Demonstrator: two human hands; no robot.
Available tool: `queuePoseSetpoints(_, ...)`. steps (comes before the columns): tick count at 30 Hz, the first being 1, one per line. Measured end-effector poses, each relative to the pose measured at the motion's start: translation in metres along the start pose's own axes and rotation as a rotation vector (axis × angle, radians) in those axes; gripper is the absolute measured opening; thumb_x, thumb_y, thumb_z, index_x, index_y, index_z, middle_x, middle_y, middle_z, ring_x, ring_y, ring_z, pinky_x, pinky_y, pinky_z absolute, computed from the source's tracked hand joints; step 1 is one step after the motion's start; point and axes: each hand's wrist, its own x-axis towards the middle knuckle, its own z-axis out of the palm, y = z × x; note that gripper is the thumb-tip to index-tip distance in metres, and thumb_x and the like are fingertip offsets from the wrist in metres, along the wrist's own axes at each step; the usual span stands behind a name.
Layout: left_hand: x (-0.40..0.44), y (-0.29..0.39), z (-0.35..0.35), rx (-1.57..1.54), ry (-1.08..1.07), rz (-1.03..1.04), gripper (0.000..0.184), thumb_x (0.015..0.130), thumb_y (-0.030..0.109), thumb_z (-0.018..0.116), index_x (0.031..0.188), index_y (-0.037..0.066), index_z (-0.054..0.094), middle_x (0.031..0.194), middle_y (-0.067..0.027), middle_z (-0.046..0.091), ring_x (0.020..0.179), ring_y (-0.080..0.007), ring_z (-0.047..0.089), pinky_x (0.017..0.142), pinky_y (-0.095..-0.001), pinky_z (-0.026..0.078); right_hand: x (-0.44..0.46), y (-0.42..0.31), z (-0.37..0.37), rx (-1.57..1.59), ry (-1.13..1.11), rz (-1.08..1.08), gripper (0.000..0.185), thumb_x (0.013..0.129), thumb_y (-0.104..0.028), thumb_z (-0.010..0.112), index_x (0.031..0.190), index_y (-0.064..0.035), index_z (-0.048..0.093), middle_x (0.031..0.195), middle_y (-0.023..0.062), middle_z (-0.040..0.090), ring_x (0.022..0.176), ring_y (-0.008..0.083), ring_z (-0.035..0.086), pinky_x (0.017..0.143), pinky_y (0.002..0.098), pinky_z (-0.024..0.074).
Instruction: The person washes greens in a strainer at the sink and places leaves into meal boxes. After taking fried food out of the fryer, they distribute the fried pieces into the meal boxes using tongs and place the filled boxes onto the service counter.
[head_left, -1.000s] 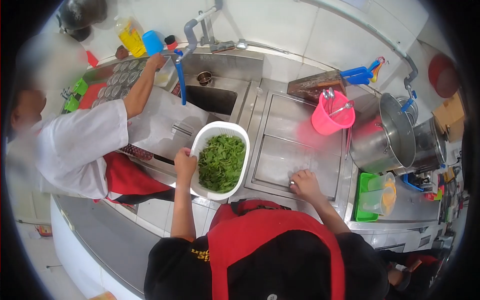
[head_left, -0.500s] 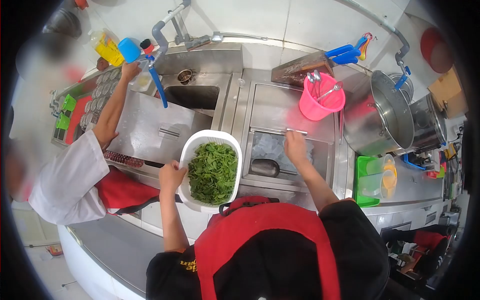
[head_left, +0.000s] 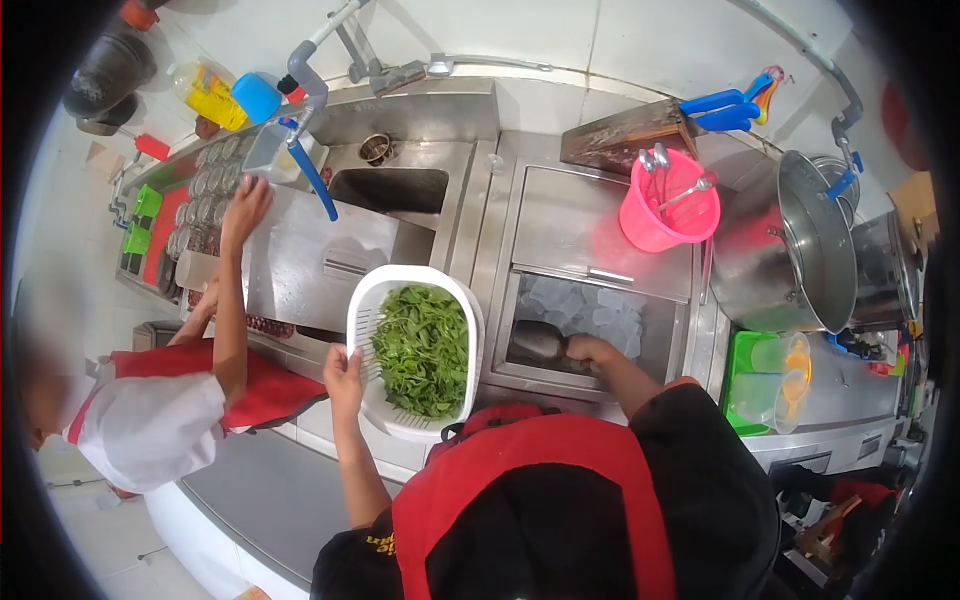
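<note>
Head view — scoop (head_left: 537, 340) crosswise, pointing left

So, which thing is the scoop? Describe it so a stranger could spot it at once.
Find the steel counter mid-picture, then the open ice bin in it, nearer the wearer than the pink bucket. The scoop is at the bin's left, its handle in the wearer's right hand. Its dark, rounded bowl stands out against pale, chunky ice.

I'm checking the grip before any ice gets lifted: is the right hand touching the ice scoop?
Touching. The head view shows the right hand closed over the handle end of the ice scoop, with no gap between them.
</note>
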Motion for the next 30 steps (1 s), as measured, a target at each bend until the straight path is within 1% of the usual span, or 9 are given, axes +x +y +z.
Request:
queuePoseSetpoints(1,0.000,0.000,-0.001,-0.038,0.008,-0.031,0.012,0.090,0.006,0.056,0.082,0.006,0.048,0.074,0.0027,0.051,0.069,-0.0039,0.045,0.063,-0.0200,0.037,-0.030,-0.013,-0.019,0.129,-0.051,0.062,0.038,0.076,-0.036,0.061,0.102,-0.0094,0.069,0.110,0.0159,0.064,0.101,0.0324,0.062,0.082,0.0413,0.0511)
queuePoseSetpoints(4,0.005,-0.016,-0.008,-0.102,0.010,-0.061,0.012,0.091,0.007,0.055,0.082,0.007,0.048,0.075,0.0021,0.053,0.068,-0.0034,0.045,0.063,-0.0196,0.037,-0.052,0.006,-0.042,-0.431,0.219,-0.047,0.036,0.077,-0.037,0.061,0.101,-0.0111,0.070,0.106,0.0147,0.066,0.099,0.0326,0.063,0.079,0.0415,0.0526)
queuePoseSetpoints(10,0.015,-0.006,-0.011,-0.299,-0.046,-0.120,0.013,0.090,0.003,0.056,0.080,0.007,0.048,0.075,0.0018,0.056,0.066,-0.0025,0.045,0.063,-0.0187,0.037,-0.028,0.006,-0.017,-0.480,0.143,0.088,0.033,0.076,-0.029,0.062,0.100,-0.0079,0.070,0.107,0.0137,0.066,0.098,0.0330,0.064,0.082,0.0410,0.0520)
queuePoseSetpoints(16,0.014,-0.006,-0.010,-0.269,-0.062,-0.127,0.010,0.091,0.005,0.055,0.082,0.007,0.050,0.079,0.0003,0.060,0.069,-0.0024,0.048,0.065,-0.0184,0.039,0.040,0.006,0.010,-0.336,0.140,-0.203,0.043,0.078,-0.039,0.053,0.093,-0.0027,0.069,0.094,0.0204,0.066,0.096,0.0345,0.063,0.079,0.0409,0.0506)
queuePoseSetpoints(19,0.011,-0.005,-0.012,-0.284,-0.047,-0.136,0.010,0.091,0.005,0.054,0.083,0.007,0.050,0.082,-0.0002,0.060,0.071,-0.0031,0.050,0.067,-0.0188,0.039,0.043,0.012,0.006,-0.078,0.109,-0.131,0.045,0.076,-0.038,0.055,0.095,0.0005,0.067,0.102,0.0212,0.065,0.094,0.0378,0.062,0.080,0.0402,0.0500)
queuePoseSetpoints(22,0.014,-0.010,-0.013,-0.347,-0.054,-0.134,0.009,0.091,0.004,0.053,0.083,0.007,0.049,0.084,-0.0010,0.061,0.073,-0.0038,0.051,0.070,-0.0193,0.041,0.019,0.039,0.000,0.030,0.205,-0.286,0.045,0.078,-0.039,0.051,0.090,0.0011,0.067,0.092,0.0203,0.067,0.085,0.0379,0.063,0.076,0.0410,0.0493)
queuePoseSetpoints(25,0.015,-0.008,-0.012,-0.399,-0.056,-0.142,0.009,0.091,0.005,0.053,0.084,0.007,0.048,0.086,-0.0016,0.061,0.075,-0.0043,0.052,0.072,-0.0199,0.041,-0.004,0.058,-0.002,0.183,0.221,-0.311,0.040,0.077,-0.037,0.053,0.083,0.0002,0.067,0.078,0.0176,0.066,0.070,0.0312,0.063,0.067,0.0393,0.0479)
queuePoseSetpoints(28,0.017,-0.008,-0.011,-0.371,-0.060,-0.117,0.010,0.091,0.004,0.053,0.083,0.008,0.048,0.086,-0.0017,0.061,0.075,-0.0043,0.052,0.072,-0.0196,0.041,-0.031,0.071,-0.005,0.439,0.198,-0.240,0.035,0.076,-0.033,0.055,0.082,-0.0013,0.066,0.074,0.0165,0.065,0.070,0.0293,0.063,0.065,0.0389,0.0469)
queuePoseSetpoints(30,0.018,-0.011,-0.013,-0.367,-0.077,-0.106,0.010,0.091,0.005,0.053,0.083,0.008,0.049,0.085,-0.0018,0.061,0.075,-0.0042,0.052,0.072,-0.0196,0.041,-0.055,0.071,-0.014,0.348,0.380,-0.263,0.033,0.076,-0.032,0.055,0.079,-0.0005,0.066,0.072,0.0166,0.064,0.067,0.0280,0.062,0.062,0.0387,0.0460)
